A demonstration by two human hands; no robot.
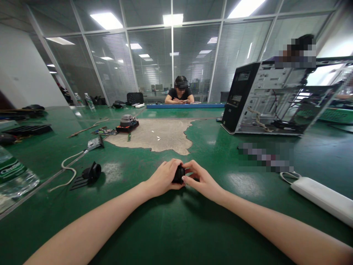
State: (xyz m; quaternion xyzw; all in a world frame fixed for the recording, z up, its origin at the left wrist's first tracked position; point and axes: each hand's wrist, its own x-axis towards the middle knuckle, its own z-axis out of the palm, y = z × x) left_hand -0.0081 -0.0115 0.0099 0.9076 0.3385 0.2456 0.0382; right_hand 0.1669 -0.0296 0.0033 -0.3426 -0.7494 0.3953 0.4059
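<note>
A small black part is held between both hands just above the green table, near the middle of the view. My left hand wraps round its left side, fingers over the top and thumb below. From the right, my right hand pinches the part's right side with thumb and fingertips. The fingers cover much of the part, so its full shape is hidden. To the left on the table lies a black piece with a round end and thin prongs.
An open computer case stands at the back right. A white power strip lies at right, a plastic bottle at far left. A metal bracket, a cable and a red-black device are beyond. A person sits across the table.
</note>
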